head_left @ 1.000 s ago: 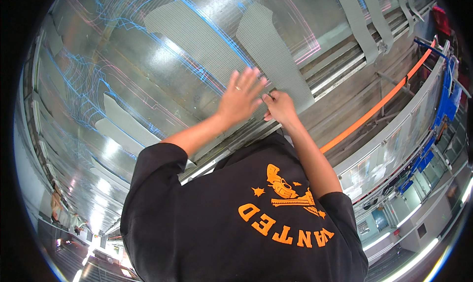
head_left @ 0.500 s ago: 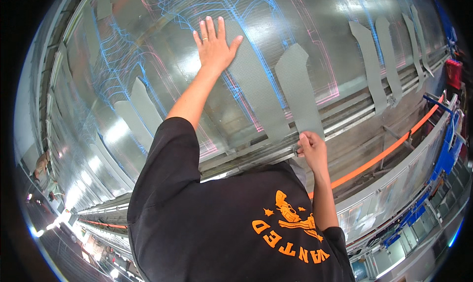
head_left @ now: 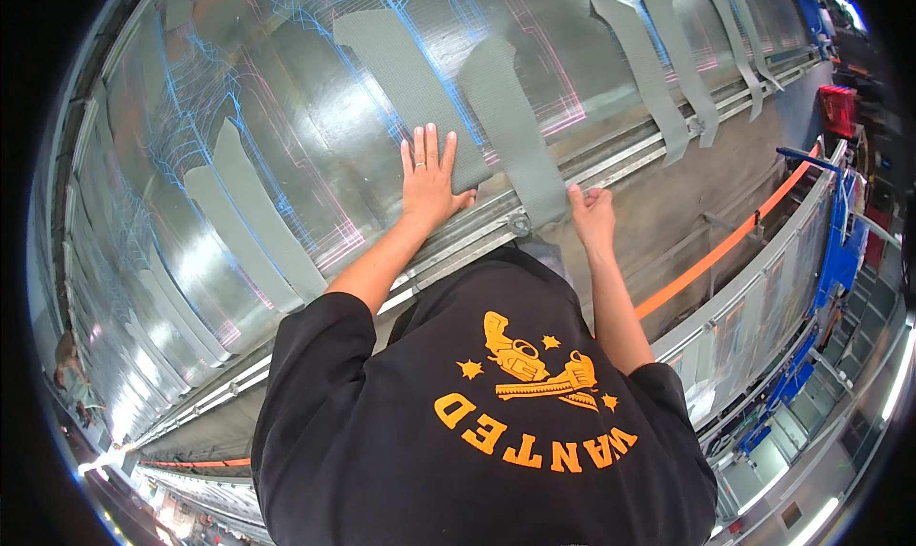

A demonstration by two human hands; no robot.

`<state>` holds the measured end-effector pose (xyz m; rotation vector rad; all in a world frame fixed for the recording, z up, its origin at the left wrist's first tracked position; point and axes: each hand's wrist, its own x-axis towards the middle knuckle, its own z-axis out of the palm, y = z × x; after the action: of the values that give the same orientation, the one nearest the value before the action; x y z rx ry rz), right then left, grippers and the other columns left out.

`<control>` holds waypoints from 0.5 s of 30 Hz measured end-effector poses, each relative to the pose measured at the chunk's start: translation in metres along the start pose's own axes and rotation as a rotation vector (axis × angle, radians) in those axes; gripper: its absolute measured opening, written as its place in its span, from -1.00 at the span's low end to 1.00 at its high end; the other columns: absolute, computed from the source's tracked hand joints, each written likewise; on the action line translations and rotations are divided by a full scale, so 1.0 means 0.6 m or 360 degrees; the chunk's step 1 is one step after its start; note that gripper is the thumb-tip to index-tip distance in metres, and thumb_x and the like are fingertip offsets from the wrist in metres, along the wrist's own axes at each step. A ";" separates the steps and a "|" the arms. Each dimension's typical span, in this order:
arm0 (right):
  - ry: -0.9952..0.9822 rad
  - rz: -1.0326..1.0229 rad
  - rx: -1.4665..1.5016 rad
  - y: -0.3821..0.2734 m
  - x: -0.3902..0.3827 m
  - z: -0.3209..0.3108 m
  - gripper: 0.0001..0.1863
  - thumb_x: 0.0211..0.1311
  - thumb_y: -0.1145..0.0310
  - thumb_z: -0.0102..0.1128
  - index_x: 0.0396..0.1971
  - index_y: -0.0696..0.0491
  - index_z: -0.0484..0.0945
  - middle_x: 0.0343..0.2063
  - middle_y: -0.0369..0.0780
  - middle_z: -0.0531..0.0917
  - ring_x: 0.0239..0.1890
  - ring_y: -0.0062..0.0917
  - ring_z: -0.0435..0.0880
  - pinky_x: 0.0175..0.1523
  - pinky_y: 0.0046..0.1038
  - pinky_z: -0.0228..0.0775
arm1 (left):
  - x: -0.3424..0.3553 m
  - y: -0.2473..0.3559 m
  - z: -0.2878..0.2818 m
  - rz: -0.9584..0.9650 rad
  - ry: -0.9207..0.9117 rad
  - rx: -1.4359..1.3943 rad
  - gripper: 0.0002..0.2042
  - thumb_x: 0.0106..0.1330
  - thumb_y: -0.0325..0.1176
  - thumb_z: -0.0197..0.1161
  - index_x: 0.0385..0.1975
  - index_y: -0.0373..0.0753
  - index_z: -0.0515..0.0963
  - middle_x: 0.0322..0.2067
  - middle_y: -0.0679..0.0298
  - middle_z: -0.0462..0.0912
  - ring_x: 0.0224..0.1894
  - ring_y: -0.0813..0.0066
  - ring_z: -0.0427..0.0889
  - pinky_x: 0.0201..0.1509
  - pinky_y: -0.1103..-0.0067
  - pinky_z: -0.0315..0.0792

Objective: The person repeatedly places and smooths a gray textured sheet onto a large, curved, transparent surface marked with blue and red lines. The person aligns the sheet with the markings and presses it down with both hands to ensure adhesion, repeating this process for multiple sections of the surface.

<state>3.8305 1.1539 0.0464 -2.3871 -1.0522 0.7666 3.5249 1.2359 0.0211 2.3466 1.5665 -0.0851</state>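
My left hand (head_left: 431, 176) lies flat with fingers spread over the lower part of a grey textured strip (head_left: 396, 64), which rests on a shiny panel (head_left: 320, 69) marked with blue and pink lines. Just right of it, a second grey strip (head_left: 515, 122) runs down the panel, its lower end draping over the metal edge rail. At that strip's lower right edge, my right hand (head_left: 593, 214) is closed with thumb and fingers pinched together. Whether the strip's edge is between those fingers cannot be made out.
More grey strips lie at left (head_left: 243, 212) and right (head_left: 644, 64) on the panel. A metal rail (head_left: 611, 174) edges it. Behind my right arm runs an orange bar (head_left: 711, 255), beside another long panel (head_left: 735, 355). A red container (head_left: 837, 110) stands far right.
My left hand has slid down the strip toward the rail, uncovering its upper end. The view has shifted right along the panel. My right hand stays pinched, now beside the second strip's edge.
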 end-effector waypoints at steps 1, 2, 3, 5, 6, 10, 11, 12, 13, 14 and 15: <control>0.0004 -0.0030 0.0068 0.021 0.000 0.005 -0.38 0.27 0.03 0.48 0.02 0.23 0.43 -0.36 -0.18 0.65 -0.31 -0.47 0.64 -0.15 -0.41 0.53 | -0.002 0.006 0.000 -0.0020 -0.0006 0.0027 0.19 0.06 0.28 0.45 0.60 -0.27 0.00 0.57 -0.30 -0.12 0.62 -0.31 -0.21 0.62 -0.13 -0.27; -0.0070 -0.0034 0.0113 0.018 -0.002 0.005 -0.33 0.26 0.03 0.50 0.05 0.24 0.40 -0.36 -0.18 0.64 -0.31 -0.48 0.64 -0.14 -0.41 0.52 | -0.005 0.008 0.000 -0.0055 -0.0008 0.0059 0.16 0.09 0.19 0.48 0.60 -0.29 -0.01 0.57 -0.31 -0.13 0.62 -0.32 -0.21 0.62 -0.12 -0.25; -0.0142 -0.0038 0.0155 0.016 -0.009 0.006 -0.29 0.24 0.03 0.52 0.09 0.24 0.36 -0.35 -0.17 0.63 -0.30 -0.49 0.63 -0.14 -0.42 0.52 | -0.009 0.014 0.008 -0.0081 0.0041 0.0071 0.16 0.05 0.04 0.52 0.60 -0.30 -0.02 0.57 -0.29 -0.11 0.62 -0.33 -0.17 0.62 -0.12 -0.21; -0.0344 -0.0003 0.0277 0.022 -0.012 -0.004 -0.34 0.26 0.08 0.50 0.07 0.25 0.39 -0.34 -0.17 0.65 -0.29 -0.53 0.63 -0.14 -0.43 0.52 | -0.006 0.034 0.009 -0.0140 0.0024 0.0059 0.04 0.16 -0.08 0.45 0.61 -0.22 -0.02 0.57 -0.29 -0.11 0.61 -0.34 -0.15 0.62 -0.11 -0.20; -0.0483 0.0024 0.0355 0.024 -0.007 -0.012 -0.44 0.30 0.12 0.47 0.01 0.26 0.45 -0.33 -0.18 0.68 -0.28 -0.56 0.63 -0.15 -0.43 0.52 | -0.003 0.044 0.009 -0.0172 0.0016 0.0051 -0.01 0.22 -0.14 0.41 0.62 -0.18 -0.01 0.57 -0.30 -0.12 0.61 -0.34 -0.14 0.62 -0.10 -0.20; -0.1064 0.0123 0.0466 -0.018 -0.004 -0.049 -0.72 0.50 0.27 0.26 -0.20 0.23 0.67 -0.28 -0.26 0.75 -0.24 -0.69 0.63 -0.14 -0.50 0.50 | -0.029 0.041 0.062 0.0046 0.0173 0.0340 -0.25 0.43 -0.29 0.18 0.61 0.14 0.06 0.59 -0.20 -0.09 0.60 -0.36 -0.09 0.63 -0.07 -0.18; -0.1151 0.0097 0.0533 -0.027 -0.004 -0.062 -0.73 0.52 0.26 0.24 -0.20 0.22 0.66 -0.28 -0.29 0.74 -0.24 -0.69 0.63 -0.14 -0.52 0.49 | -0.034 0.043 0.052 0.0152 0.0119 0.0324 -0.26 0.43 -0.35 0.15 0.61 0.23 0.07 0.59 -0.17 -0.09 0.60 -0.36 -0.09 0.63 -0.06 -0.17; -0.1244 0.0070 0.0596 -0.034 0.001 -0.070 -0.73 0.54 0.26 0.22 -0.19 0.20 0.66 -0.28 -0.31 0.73 -0.24 -0.70 0.62 -0.13 -0.53 0.49 | -0.038 0.043 0.041 0.0253 0.0063 0.0308 -0.25 0.44 -0.41 0.12 0.60 0.31 0.08 0.60 -0.15 -0.09 0.60 -0.36 -0.09 0.64 -0.05 -0.16; -0.1343 -0.0019 0.0690 -0.037 0.009 -0.072 -0.73 0.56 0.26 0.19 -0.15 0.20 0.63 -0.26 -0.30 0.72 -0.24 -0.72 0.62 -0.11 -0.58 0.49 | -0.042 0.037 0.036 0.0293 -0.0013 0.0411 -0.22 0.43 -0.36 0.17 0.60 0.41 0.04 0.62 -0.09 -0.12 0.62 -0.34 -0.16 0.65 -0.02 -0.17; -0.1459 0.0047 0.0765 -0.063 0.010 -0.089 -0.73 0.56 0.26 0.18 -0.12 0.20 0.62 -0.26 -0.30 0.72 -0.23 -0.72 0.62 -0.09 -0.58 0.49 | -0.047 0.040 0.017 0.0322 -0.0102 0.0383 -0.27 0.46 -0.32 0.17 0.58 0.37 0.10 0.60 -0.10 -0.08 0.61 -0.30 -0.11 0.65 -0.02 -0.16; -0.1578 0.0116 0.0835 -0.088 0.013 -0.112 -0.73 0.56 0.26 0.18 -0.10 0.19 0.60 -0.25 -0.29 0.72 -0.22 -0.72 0.63 -0.08 -0.58 0.50 | -0.055 0.043 -0.004 0.0348 -0.0193 0.0354 -0.33 0.48 -0.27 0.18 0.57 0.33 0.16 0.59 -0.12 -0.03 0.61 -0.26 -0.05 0.65 -0.01 -0.15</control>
<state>3.8492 1.1827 0.1251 -1.5555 -0.8942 2.0596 3.5349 1.1981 0.0366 2.6123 1.2933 -0.3609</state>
